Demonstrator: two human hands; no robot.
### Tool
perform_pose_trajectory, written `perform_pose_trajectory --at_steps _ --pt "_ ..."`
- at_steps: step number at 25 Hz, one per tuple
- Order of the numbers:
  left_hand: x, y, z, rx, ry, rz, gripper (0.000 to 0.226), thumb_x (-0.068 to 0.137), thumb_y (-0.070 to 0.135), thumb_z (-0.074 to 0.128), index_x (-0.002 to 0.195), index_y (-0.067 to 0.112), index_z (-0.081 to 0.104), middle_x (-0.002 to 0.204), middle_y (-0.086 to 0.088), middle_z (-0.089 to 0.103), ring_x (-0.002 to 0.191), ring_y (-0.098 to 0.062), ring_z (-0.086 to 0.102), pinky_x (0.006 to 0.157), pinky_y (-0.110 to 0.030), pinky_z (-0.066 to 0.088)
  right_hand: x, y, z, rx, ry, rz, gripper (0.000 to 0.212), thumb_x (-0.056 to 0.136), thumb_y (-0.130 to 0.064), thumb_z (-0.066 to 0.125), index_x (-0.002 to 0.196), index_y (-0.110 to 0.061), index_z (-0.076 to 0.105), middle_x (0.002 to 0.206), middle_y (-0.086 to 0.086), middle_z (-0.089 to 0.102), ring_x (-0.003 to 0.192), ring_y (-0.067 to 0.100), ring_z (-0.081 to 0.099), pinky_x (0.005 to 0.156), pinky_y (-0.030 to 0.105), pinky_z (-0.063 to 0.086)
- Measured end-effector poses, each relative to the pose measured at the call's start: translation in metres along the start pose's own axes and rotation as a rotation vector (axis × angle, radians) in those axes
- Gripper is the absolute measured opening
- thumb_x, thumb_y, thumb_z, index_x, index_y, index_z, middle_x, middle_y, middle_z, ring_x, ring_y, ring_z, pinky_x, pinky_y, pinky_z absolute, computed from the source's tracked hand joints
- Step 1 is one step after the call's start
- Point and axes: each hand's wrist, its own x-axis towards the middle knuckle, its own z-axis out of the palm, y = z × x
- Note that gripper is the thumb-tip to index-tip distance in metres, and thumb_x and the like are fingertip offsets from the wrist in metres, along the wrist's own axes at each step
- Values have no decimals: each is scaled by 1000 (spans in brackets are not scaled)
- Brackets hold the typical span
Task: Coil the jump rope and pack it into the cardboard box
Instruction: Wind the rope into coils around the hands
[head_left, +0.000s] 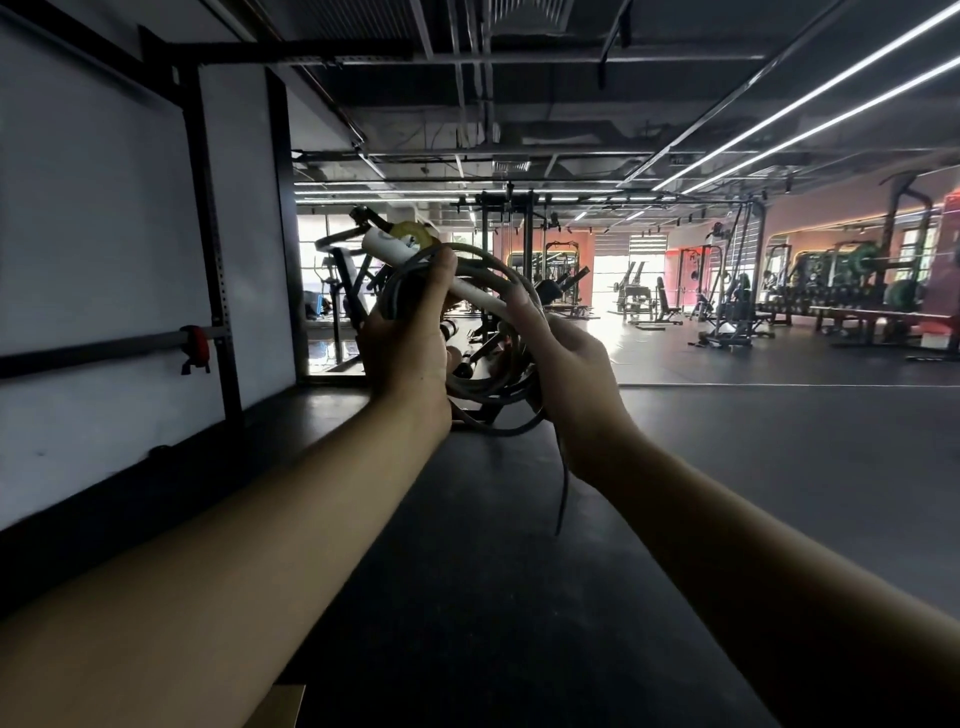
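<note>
Grey, smooth rope hangs in round loops between my hands. My left hand grips the coil; my right hand pinches it beside a white cylindrical handle. One loose end dangles below the coil, above the dark matte floor.

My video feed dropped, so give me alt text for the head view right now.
Both hands, left hand and right hand, hold a mostly coiled grey jump rope with a white handle at chest height in a gym; one rope tail hangs loose.
</note>
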Motion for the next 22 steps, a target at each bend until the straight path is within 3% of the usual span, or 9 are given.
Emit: perform_pose_trajectory --at_steps 3,6,10,11,13,14,16,19,22 --pt "-3 -1 -2 29 -34 0 34 74 55 80 85 26 68 63 5 53 42 -4 45 46 -23 42 1 3 3 8 55 -52 41 96 -38 66 99 3 72 61 -1 67 52 8 62 47 17 47" --pt "0 -4 -10 85 -113 -21 33 77 55 78 87 25 68 63 3 62 45 -8 49 52 -26 44 4 5 0 -19 35 -79 33 97 -34 66 95 -1 70 58 -1 63 49 8 57 47 19 45" --pt "6 -2 -27 144 -341 -130 34 85 46 74 109 22 72 103 -5 76 77 -19 68 70 -35 58 12 3 -9 -228 -31 -169 26 96 -33 68 89 -8 69 57 -5 61 49 6 55 48 20 43" --pt "11 -2 -34 183 -384 -146 49 83 45 75 123 19 66 116 -9 74 85 -21 69 77 -39 58 15 2 -12 -265 -52 -174 25 95 -32 68 87 -9 68 56 -5 60 48 6 55 48 19 43" --pt "21 3 -50 314 -409 -176 117 63 55 83 157 22 22 150 -12 51 114 -25 65 98 -52 51 19 -2 -20 -361 -104 -164 28 94 -33 70 88 -5 69 57 -3 61 50 9 56 49 22 43" --pt "27 9 -58 388 -418 -161 147 48 63 86 160 28 -3 162 -11 33 133 -26 52 108 -54 40 21 -5 -24 -432 -140 -160 29 93 -34 71 91 -5 70 59 -1 62 51 10 56 49 23 44" --pt "36 24 -67 562 -539 -20 165 28 71 88 157 38 -9 168 -9 15 149 -24 28 111 -42 30 24 -10 -31 -575 -233 -177 28 91 -34 73 92 -6 73 62 4 66 51 10 56 48 22 44" --pt "38 46 -53 1011 -876 228 135 47 57 90 157 42 12 164 1 29 150 -19 25 109 -32 28 26 -18 -28 -745 -427 -224 16 89 -31 75 86 -15 74 63 0 70 48 5 58 48 16 44" --pt "29 48 -22 1119 -1164 87 100 64 21 93 146 31 36 138 4 61 124 -8 59 94 -17 48 26 -23 -18 -870 -567 -271 13 88 -27 76 79 -32 69 57 -25 66 49 -7 59 50 9 42"
